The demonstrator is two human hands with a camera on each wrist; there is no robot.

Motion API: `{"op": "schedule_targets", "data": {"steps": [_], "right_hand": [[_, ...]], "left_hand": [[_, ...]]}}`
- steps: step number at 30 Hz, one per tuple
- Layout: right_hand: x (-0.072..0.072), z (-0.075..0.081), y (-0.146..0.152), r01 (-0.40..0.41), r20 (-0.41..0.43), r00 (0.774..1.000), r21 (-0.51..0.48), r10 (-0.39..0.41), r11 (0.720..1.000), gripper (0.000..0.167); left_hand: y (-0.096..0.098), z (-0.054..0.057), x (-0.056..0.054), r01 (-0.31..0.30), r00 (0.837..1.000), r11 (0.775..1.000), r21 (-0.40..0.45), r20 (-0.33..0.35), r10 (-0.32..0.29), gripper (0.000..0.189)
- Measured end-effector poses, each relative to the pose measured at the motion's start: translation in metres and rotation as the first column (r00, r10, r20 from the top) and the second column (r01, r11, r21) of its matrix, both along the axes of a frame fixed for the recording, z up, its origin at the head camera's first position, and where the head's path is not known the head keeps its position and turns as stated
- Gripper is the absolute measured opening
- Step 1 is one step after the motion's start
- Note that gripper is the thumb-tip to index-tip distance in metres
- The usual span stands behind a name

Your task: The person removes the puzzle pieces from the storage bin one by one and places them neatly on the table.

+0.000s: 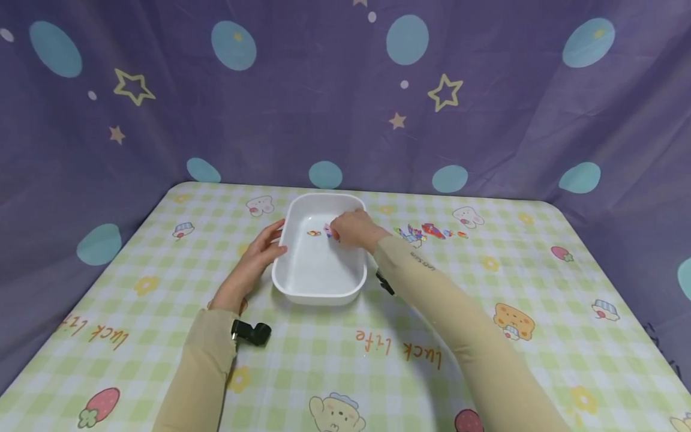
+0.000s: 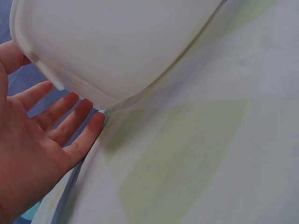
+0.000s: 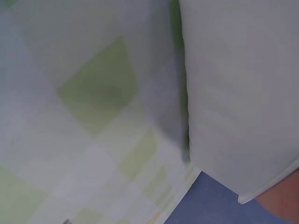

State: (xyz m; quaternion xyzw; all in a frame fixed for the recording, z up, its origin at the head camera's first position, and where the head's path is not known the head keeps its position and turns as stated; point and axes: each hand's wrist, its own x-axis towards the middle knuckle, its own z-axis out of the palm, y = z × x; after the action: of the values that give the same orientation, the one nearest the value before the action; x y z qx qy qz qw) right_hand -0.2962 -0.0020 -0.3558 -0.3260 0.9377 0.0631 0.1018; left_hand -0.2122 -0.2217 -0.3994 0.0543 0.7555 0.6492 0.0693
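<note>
A white rectangular tub point(image 1: 318, 276) stands on the table. My left hand point(image 1: 259, 255) is at its left side, thumb near the rim and fingers spread along the outer wall; the left wrist view shows this hand point(image 2: 51, 126) with fingers extended. My right hand point(image 1: 353, 230) reaches over the right rim into the tub, its fingers curled downward. At its fingertips is a small pink and purple piece point(image 1: 327, 229); whether the fingers pinch it is hidden. A small red and yellow piece point(image 1: 314, 233) lies on the tub floor. In the right wrist view, the tub wall point(image 3: 243, 93) covers most of this hand.
Several small colourful flat pieces point(image 1: 433, 230) lie in a cluster on the table right of the tub, partly behind the right forearm. A green and white checked cloth point(image 1: 178, 276) covers the table. A purple patterned curtain point(image 1: 324, 108) hangs behind the far edge.
</note>
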Motion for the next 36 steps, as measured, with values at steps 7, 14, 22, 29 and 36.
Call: {"op": "schedule_targets", "data": {"steps": [7, 14, 22, 29, 36], "right_hand": [[-0.001, -0.002, 0.001, -0.002, 0.01, 1.0, 0.023, 0.002, 1.0, 0.005], [-0.001, -0.005, 0.001, -0.005, 0.017, 1.0, 0.005, 0.005, 1.0, 0.008], [0.0, -0.003, 0.002, -0.031, 0.008, 0.999, -0.069, 0.032, 0.997, 0.008], [0.004, 0.004, 0.007, -0.066, 0.025, 0.997, -0.194, 0.072, 0.979, 0.016], [0.01, 0.021, 0.021, -0.106, 0.02, 0.993, -0.338, 0.12, 0.935, 0.021]], "left_hand": [[0.0, -0.003, 0.0, -0.004, 1.0, 1.0, -0.001, 0.001, 0.004, 0.062], [0.0, -0.004, 0.0, 0.004, 1.0, 1.0, 0.007, 0.001, -0.004, 0.062], [-0.001, -0.004, 0.0, -0.005, 1.0, 1.0, 0.011, -0.005, 0.005, 0.062], [0.0, -0.004, 0.0, -0.005, 1.0, 1.0, 0.001, -0.002, 0.005, 0.062], [0.001, -0.002, 0.001, -0.01, 1.0, 1.0, 0.004, 0.002, 0.01, 0.062]]}}
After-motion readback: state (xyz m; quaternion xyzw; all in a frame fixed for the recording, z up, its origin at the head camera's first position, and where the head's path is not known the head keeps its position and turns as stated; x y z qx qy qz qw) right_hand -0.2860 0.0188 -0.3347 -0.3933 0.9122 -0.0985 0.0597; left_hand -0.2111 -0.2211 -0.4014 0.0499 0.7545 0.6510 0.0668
